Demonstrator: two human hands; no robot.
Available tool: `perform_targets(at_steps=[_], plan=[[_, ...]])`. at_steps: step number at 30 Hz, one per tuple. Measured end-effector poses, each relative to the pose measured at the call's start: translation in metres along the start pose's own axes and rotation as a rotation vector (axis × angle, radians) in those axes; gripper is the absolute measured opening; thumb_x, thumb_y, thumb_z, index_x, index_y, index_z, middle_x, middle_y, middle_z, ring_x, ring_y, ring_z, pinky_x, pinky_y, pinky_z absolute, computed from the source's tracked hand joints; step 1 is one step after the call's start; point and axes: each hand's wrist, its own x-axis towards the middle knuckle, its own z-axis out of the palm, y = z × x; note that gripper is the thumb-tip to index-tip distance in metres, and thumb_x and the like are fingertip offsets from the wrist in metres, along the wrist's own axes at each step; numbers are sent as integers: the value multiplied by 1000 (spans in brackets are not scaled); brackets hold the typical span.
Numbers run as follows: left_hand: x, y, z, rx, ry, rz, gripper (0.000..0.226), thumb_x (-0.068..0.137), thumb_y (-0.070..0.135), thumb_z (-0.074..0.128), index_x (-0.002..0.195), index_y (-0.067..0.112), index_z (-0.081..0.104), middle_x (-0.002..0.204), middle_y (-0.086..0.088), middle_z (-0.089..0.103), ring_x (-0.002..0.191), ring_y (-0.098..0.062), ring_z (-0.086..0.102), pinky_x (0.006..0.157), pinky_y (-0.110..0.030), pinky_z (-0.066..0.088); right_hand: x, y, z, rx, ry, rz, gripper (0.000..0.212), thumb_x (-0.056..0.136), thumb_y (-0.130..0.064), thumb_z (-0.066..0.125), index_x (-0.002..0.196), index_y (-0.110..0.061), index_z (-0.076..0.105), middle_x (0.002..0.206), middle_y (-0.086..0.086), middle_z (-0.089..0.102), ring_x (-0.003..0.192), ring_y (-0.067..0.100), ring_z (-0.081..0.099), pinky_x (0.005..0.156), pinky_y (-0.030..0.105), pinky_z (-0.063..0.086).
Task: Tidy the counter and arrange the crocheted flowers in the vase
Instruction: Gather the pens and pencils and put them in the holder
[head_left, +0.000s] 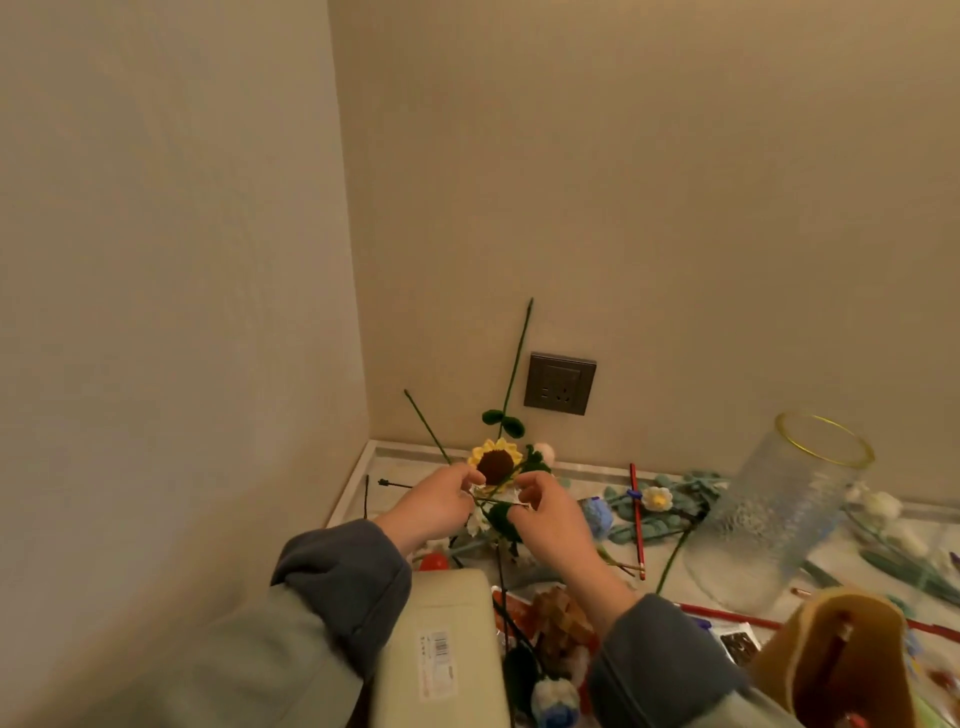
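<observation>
Well left of the clear textured glass vase with a yellow rim (779, 519), your left hand (441, 501) and right hand (553, 517) both pinch the yellow crocheted sunflower (496, 462) by its green stem above the counter (582, 475), so your next move is probably to turn it stem-down and carry it to the vase.

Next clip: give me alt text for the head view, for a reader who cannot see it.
The left hand and right hand pinch a crocheted sunflower and green stems above a cluttered counter in a wall corner. A glass vase stands to the right, with more crocheted flowers and a red pencil lying beside it.
</observation>
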Motion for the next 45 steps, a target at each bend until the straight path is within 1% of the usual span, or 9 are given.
perform_targets(at_steps=[11,16,22,27,30,33,36,39,45], plan=[[34,-35,18,450,186,208,55,86,1,50,130,35,50,146,10,40,142,-23,15,119,-42,13,29,18,33,-395,-110,-28,41,76,-36,65,115,-33,52,106,-6,66,96,17,64,80,39,55],[31,-34,16,551,290,235,46,90,11,52,127,37,54,142,10,42,141,-24,14,118,-43,-2,33,13,26,-225,-83,-13,38,74,-23,68,109,-32,55,93,-9,60,86,14,61,71,31,53],[31,-23,6,515,403,254,19,94,31,51,108,41,58,130,16,52,141,-19,21,118,-47,-9,36,-1,3,27,49,-64,45,70,-18,71,112,-31,60,100,-10,61,91,8,59,80,31,55],[31,-9,-6,477,467,308,16,94,36,51,107,41,59,118,18,56,130,-10,37,119,-47,-5,36,-8,-14,265,160,-36,40,75,-32,71,113,-32,59,102,-11,63,95,8,63,81,34,57],[31,0,-15,395,510,335,18,97,37,45,107,37,61,107,17,60,113,-6,51,120,-46,0,36,-9,-23,490,286,54,30,89,-48,54,110,-26,61,98,-5,66,92,14,66,75,37,56],[28,9,-19,275,510,334,23,99,36,39,107,34,61,102,17,62,102,-4,56,119,-43,11,33,-9,-28,613,301,130,31,101,-43,38,114,-22,56,97,-1,66,90,14,65,66,26,47],[25,16,-17,183,475,335,23,100,36,39,108,32,60,95,16,62,87,-2,56,91,-30,47,29,-11,-26,627,276,129,26,103,-34,37,118,-21,52,97,0,66,92,14,63,66,24,43],[23,22,-14,162,461,299,23,100,39,34,106,33,56,82,16,59,69,0,53,55,-22,39,28,-14,-23,629,237,119,18,103,-29,39,119,-26,47,97,-2,66,91,12,64,67,23,46],[24,18,-11,24,421,190,24,101,39,29,92,35,51,83,13,59,73,-5,56,59,-28,46,32,-8,-12,415,132,56,18,94,-14,54,107,-25,60,108,0,66,100,15,62,90,35,53]])
